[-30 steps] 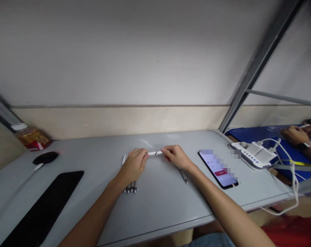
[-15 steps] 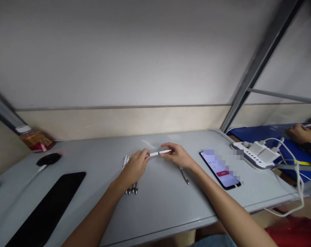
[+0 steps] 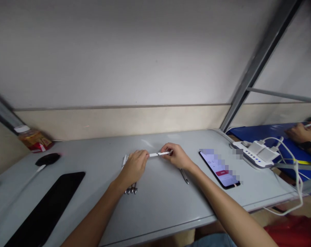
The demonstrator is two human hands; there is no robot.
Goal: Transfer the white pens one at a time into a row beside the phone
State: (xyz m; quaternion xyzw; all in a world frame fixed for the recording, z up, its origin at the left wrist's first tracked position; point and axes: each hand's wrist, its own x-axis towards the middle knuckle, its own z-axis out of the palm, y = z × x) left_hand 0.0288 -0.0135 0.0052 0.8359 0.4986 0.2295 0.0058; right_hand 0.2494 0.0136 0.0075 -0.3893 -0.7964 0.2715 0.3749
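My left hand (image 3: 134, 166) and my right hand (image 3: 177, 156) hold one white pen (image 3: 157, 154) between them, level, just above the grey table (image 3: 160, 202). Each hand pinches one end with closed fingers. Under my left hand lie several white pens (image 3: 130, 188) side by side, their silver tips pointing toward me. A single silver pen (image 3: 184, 176) lies on the table below my right wrist.
A lit phone (image 3: 219, 168) lies right of my right hand. A white power strip (image 3: 253, 155) with chargers and cables sits at the far right. A black pad (image 3: 44, 209), a black mouse (image 3: 47, 159) and a red-labelled jar (image 3: 33, 139) are at left. Another person's hands (image 3: 301, 132) work over a blue surface.
The pen between my hands has been lifted slightly and my right fingers have shifted along it. Both hands stay in nearly the same place.
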